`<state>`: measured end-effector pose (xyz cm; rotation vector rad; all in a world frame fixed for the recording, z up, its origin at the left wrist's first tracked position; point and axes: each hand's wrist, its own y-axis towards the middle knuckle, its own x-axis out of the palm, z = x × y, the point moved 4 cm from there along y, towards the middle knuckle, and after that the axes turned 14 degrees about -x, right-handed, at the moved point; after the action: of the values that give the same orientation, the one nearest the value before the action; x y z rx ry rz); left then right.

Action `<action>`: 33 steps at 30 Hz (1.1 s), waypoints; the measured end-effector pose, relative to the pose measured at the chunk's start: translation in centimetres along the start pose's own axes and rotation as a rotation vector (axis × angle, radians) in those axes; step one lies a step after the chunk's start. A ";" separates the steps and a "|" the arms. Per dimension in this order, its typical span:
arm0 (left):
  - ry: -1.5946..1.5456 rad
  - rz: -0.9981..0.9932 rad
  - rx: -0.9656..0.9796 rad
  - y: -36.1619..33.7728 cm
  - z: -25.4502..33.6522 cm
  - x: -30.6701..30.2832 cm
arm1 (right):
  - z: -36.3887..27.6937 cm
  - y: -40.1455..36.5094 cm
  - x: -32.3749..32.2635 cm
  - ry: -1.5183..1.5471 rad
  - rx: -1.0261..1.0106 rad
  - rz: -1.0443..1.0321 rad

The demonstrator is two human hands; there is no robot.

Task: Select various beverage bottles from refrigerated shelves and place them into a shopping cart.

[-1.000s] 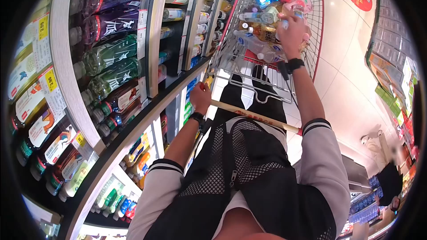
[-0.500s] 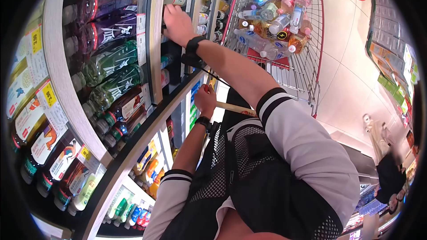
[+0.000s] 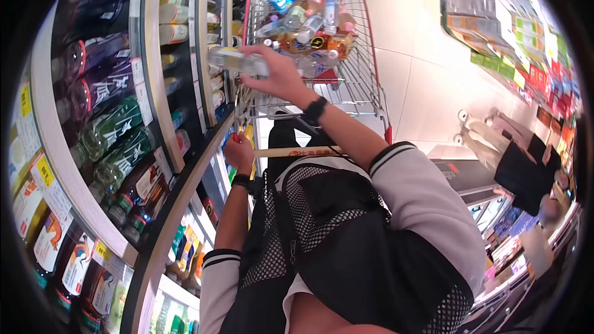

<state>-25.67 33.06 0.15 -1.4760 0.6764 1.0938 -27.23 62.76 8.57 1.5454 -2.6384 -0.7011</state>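
Note:
My right hand (image 3: 277,75) is closed around a clear bottle (image 3: 230,60) with a pale label. It holds the bottle roughly level, between the shelves and the near end of the shopping cart (image 3: 375,55). Many drink bottles (image 3: 312,25), clear, blue, pink and amber, lie heaped in the cart's wire basket. Lower down, my left hand (image 3: 240,154) is wrapped round the left end of the cart handle (image 3: 297,151), close to the shelf edge. Its fingertips are partly hidden.
Drink shelves (image 3: 162,86) line the left side, with green bottles (image 3: 117,139), purple bottles (image 3: 102,89) and price tags (image 3: 43,173). Pale floor tiles (image 3: 396,31) run along the cart's right. Stacked cartons (image 3: 495,31) stand farther right, and another person (image 3: 526,170) is at the lower right.
My right hand has come out of the shelf with a clear bottle and moved towards the cart. The view has shifted, so shelves and cart appear farther left. My left hand stays on the handle.

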 end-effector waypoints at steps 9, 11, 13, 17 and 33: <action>-0.059 0.035 0.093 0.2 -0.4 0.2 | 6.5 -12.2 -12.2 -0.539 0.210 0.236; -0.045 0.066 0.131 1.1 -1.3 1.4 | 8.8 -14.4 -12.6 -0.634 0.137 0.189; -0.078 0.090 0.297 1.8 -2.1 2.2 | 8.8 -15.1 -12.9 -0.658 0.041 0.134; -0.137 0.011 0.206 1.6 -1.5 1.8 | 4.8 -15.5 -16.4 -0.425 0.141 0.151; -0.369 -0.105 0.356 6.7 -0.6 5.7 | 0.0 -38.6 -18.2 -0.326 1.027 0.799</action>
<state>-29.09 31.99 -7.96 -0.9629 0.4947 1.0651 14.04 61.86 -2.07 0.1610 -3.6532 0.5846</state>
